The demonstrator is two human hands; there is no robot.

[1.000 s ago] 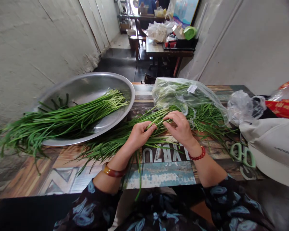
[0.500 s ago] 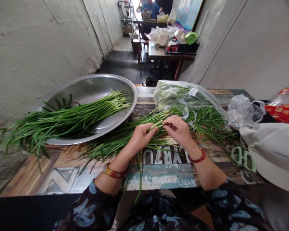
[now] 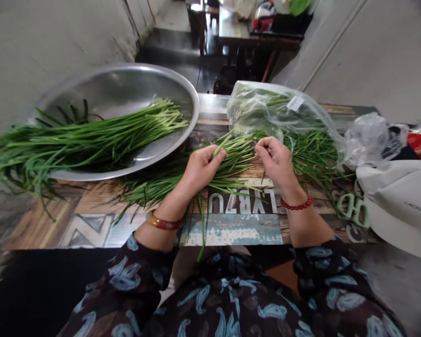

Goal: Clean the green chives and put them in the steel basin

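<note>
My left hand (image 3: 204,169) is closed around a few garlic chives (image 3: 225,140), whose pale ends stick up past the thumb and whose green leaves hang below over the table's front edge. To its right, my right hand (image 3: 275,161) is pinched; anything between its fingertips is too small to name. Under and behind my hands, a loose pile of chives (image 3: 154,189) lies on the table. A larger bundle of chives (image 3: 119,140) rests in a steel basin (image 3: 195,105) on the left, its leaf tips drooping over the rim.
A clear plastic bag (image 3: 259,96) with greens inside lies at the back, with scattered leaves (image 3: 314,147) by it. Green-handled scissors (image 3: 353,209), a white cap (image 3: 400,201) and a crumpled bag (image 3: 366,135) sit on the right. Another table (image 3: 231,25) stands beyond.
My right hand has moved away to the right from the chives in my left hand, leaving a wider gap. The view has tipped downward.
</note>
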